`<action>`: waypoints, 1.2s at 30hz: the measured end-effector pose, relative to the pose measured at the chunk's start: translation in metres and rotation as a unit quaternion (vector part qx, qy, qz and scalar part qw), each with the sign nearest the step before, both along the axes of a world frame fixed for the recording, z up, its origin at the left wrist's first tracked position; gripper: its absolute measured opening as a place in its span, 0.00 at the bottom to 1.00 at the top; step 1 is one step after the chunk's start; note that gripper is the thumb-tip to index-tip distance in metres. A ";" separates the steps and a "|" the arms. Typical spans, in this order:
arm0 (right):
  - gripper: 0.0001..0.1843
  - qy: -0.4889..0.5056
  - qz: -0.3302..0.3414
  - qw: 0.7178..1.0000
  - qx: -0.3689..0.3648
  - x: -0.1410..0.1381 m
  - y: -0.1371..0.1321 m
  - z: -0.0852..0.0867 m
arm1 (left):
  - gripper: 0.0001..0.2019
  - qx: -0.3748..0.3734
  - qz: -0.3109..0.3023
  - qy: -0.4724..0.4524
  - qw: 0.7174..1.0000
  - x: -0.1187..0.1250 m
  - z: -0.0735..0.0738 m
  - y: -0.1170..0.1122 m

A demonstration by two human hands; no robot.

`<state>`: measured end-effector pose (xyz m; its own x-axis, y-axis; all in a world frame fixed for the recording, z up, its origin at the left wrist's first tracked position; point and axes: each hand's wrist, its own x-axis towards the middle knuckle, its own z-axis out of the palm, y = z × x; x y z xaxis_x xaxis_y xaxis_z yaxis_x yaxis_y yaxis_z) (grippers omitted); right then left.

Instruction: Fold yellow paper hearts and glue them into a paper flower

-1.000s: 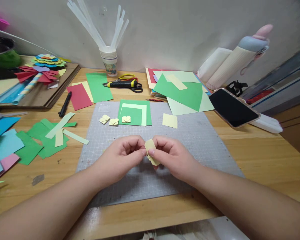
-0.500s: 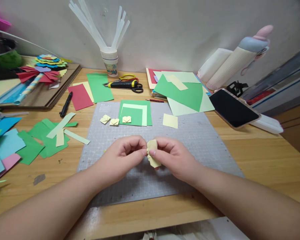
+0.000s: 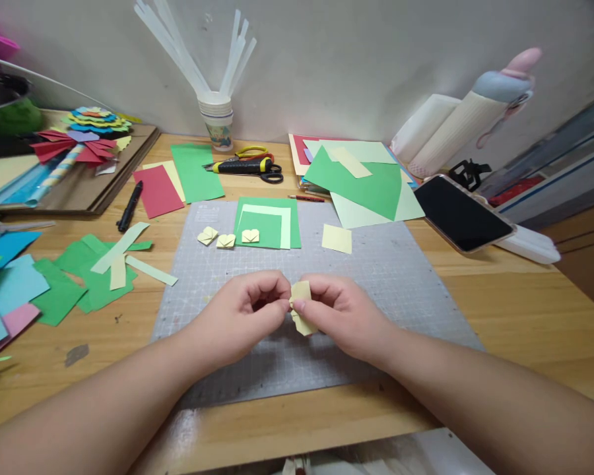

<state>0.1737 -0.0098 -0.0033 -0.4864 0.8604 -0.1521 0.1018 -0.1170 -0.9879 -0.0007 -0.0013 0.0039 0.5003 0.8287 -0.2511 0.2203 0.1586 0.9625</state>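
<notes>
Both my hands meet over the grey cutting mat [image 3: 386, 290]. My left hand [image 3: 242, 316] and my right hand [image 3: 344, 313] pinch a small folded piece of pale yellow paper [image 3: 301, 310] between thumbs and fingertips, held just above the mat. Three small folded yellow hearts [image 3: 225, 239] lie at the mat's far side, one of them on a green paper sheet [image 3: 267, 224]. A loose pale yellow square [image 3: 336, 239] lies to the right of that sheet.
Scissors and a cutter [image 3: 250, 163] lie behind the mat, beside a paper cup of plastic strips [image 3: 218, 122]. Green, blue and pink paper scraps [image 3: 54, 284] cover the left. A phone [image 3: 460, 212] and a stack of coloured sheets [image 3: 371, 181] sit at the right. A black pen [image 3: 129, 206] lies left.
The hands have shifted very slightly lower with the folded yellow paper, and the fingers have pressed it a little tighter. Nothing else has moved.
</notes>
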 end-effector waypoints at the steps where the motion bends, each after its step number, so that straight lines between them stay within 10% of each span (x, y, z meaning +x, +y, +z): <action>1: 0.12 -0.003 0.002 1.000 0.003 0.000 0.000 0.000 | 0.06 0.003 0.000 0.002 1.000 0.000 0.000 0.000; 12: 0.13 -0.098 0.013 0.986 0.138 -0.001 -0.008 -0.003 | 0.08 0.164 0.004 0.111 0.980 0.001 0.000 -0.006; 21: 0.10 0.015 -0.056 0.998 -0.015 -0.002 -0.001 0.005 | 0.08 -0.027 0.082 -0.057 0.995 0.001 0.003 0.001; 36: 0.13 0.010 -0.046 0.999 0.023 0.000 -0.002 0.001 | 0.09 -0.106 0.085 -0.125 0.983 -0.001 -0.003 0.004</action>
<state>0.1736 -0.0118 -0.0028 -0.4079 0.9072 -0.1026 0.0726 -0.0798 -0.9942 -0.0012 0.0031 0.0009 0.4266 0.8483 -0.3136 -0.0661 0.3750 0.9246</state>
